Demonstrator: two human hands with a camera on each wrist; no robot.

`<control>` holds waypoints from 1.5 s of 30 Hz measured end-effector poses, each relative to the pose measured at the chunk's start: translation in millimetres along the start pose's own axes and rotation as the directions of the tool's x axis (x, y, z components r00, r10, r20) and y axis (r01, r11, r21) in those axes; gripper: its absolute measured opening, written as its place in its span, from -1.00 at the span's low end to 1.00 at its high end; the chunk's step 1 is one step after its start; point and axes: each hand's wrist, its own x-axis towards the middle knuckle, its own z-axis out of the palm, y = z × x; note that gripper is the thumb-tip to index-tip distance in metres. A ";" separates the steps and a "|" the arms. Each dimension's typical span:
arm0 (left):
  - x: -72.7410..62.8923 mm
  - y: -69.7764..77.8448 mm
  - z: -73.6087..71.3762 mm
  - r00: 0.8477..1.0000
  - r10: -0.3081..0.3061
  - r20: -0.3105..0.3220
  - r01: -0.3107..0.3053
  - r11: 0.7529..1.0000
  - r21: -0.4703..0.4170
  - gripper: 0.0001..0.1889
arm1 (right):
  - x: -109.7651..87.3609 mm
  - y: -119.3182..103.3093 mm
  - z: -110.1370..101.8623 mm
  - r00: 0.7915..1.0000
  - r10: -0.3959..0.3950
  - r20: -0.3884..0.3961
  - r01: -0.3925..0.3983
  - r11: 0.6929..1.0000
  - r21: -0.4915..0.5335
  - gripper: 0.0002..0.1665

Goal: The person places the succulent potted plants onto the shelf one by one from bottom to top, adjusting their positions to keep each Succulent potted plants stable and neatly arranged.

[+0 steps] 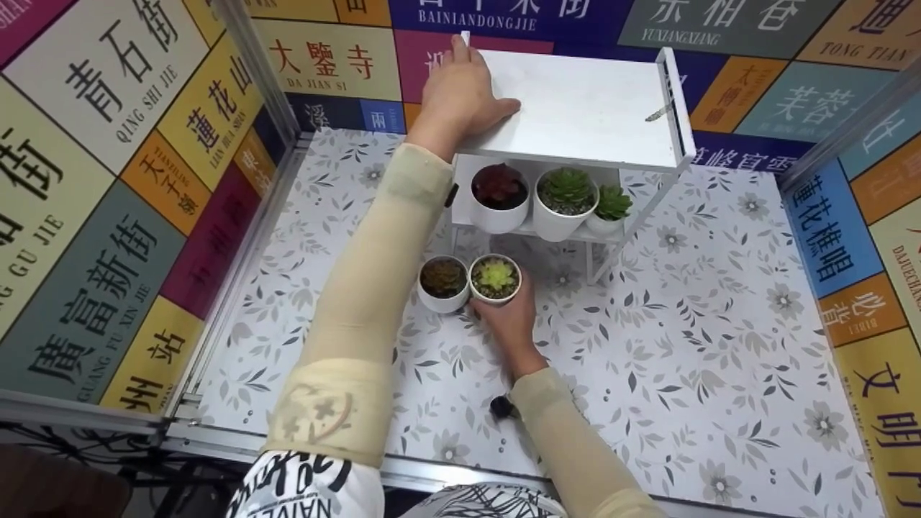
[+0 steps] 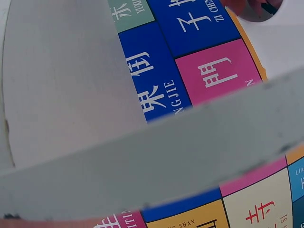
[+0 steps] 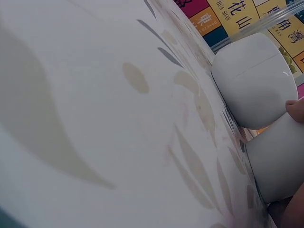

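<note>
A small white shelf [image 1: 575, 101] stands at the back. Over the left end of its top board lies my left hand [image 1: 460, 93], thumb stretched out across the board and fingers extended toward the back corner. Lower down, my right hand [image 1: 512, 316] grips a white pot with a yellow-green succulent [image 1: 496, 278] from its front and right side. Close on the left of that pot stands another white pot with a brownish succulent [image 1: 443, 283]. In the right wrist view, a thumb [image 3: 295, 110] presses against the gripped pot's white wall [image 3: 278, 156].
On the shelf's lower tier sit a pot with a dark red succulent [image 1: 499, 196], a pot with a green succulent [image 1: 567, 201] and a smaller green one [image 1: 610, 208]. The floral-patterned tabletop [image 1: 705, 345] is enclosed by sign-printed walls [image 1: 93, 201].
</note>
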 end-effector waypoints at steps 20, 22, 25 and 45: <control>0.9 0.6 -0.3 1.000 -0.008 0.016 0.008 1.000 -0.004 0.22 | -8.7 -12.2 -9.0 0.998 0.058 -0.007 -0.058 0.998 -0.013 0.23; 1.1 0.7 -0.5 1.000 -0.008 0.021 0.008 1.000 0.003 0.22 | -8.4 -13.4 -9.9 0.998 0.058 -0.008 -0.058 0.998 -0.017 0.22; 0.8 1.0 -0.3 1.000 -0.005 0.020 0.005 1.000 0.014 0.22 | -7.7 -14.3 -11.1 0.998 0.053 -0.012 -0.054 0.998 -0.011 0.22; 1.2 1.6 -0.3 1.000 -0.002 0.006 0.001 1.000 0.011 0.22 | -10.0 -42.2 -25.1 0.998 -0.038 -0.054 0.040 0.999 0.037 0.18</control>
